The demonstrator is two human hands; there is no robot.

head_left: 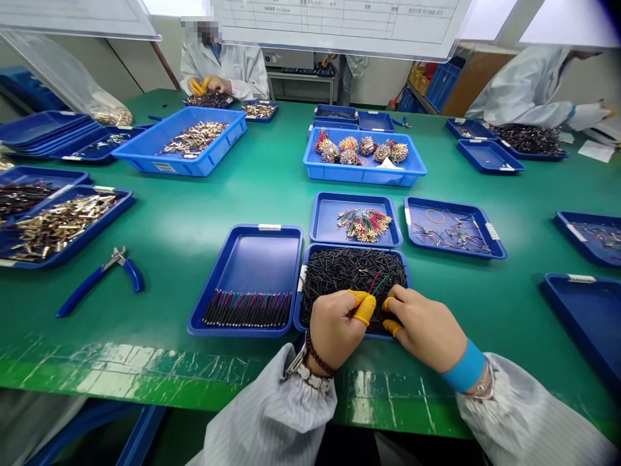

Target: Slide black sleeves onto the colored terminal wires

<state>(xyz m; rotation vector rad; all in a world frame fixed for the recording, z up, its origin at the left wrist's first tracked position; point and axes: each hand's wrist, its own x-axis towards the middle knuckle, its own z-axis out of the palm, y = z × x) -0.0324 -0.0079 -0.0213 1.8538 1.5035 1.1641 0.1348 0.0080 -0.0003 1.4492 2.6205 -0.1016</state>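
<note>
My left hand (pixel 343 323), with yellow finger cots on thumb and forefinger, is closed in a pinch on thin red and green wires (pixel 376 283). It is over a blue tray (pixel 298 317) full of short black tubes (pixel 334 268). Beside it, my right hand (pixel 424 323) has its cot-covered thumb and forefinger apart at the tray's right side, close to the tubes. I make out nothing between those fingers. In the tray to the left (pixel 262 252) lies a row of wires with black sleeves (pixel 247 309).
Behind the tubes, a tray holds a fanned wire bundle (pixel 366 223); a tray of loose wires (pixel 451 230) is right of it. Blue-handled cutters (pixel 109 275) lie left. Blue bins (pixel 363 171) stand farther back. Two people in white coats work across the table (pixel 272 155).
</note>
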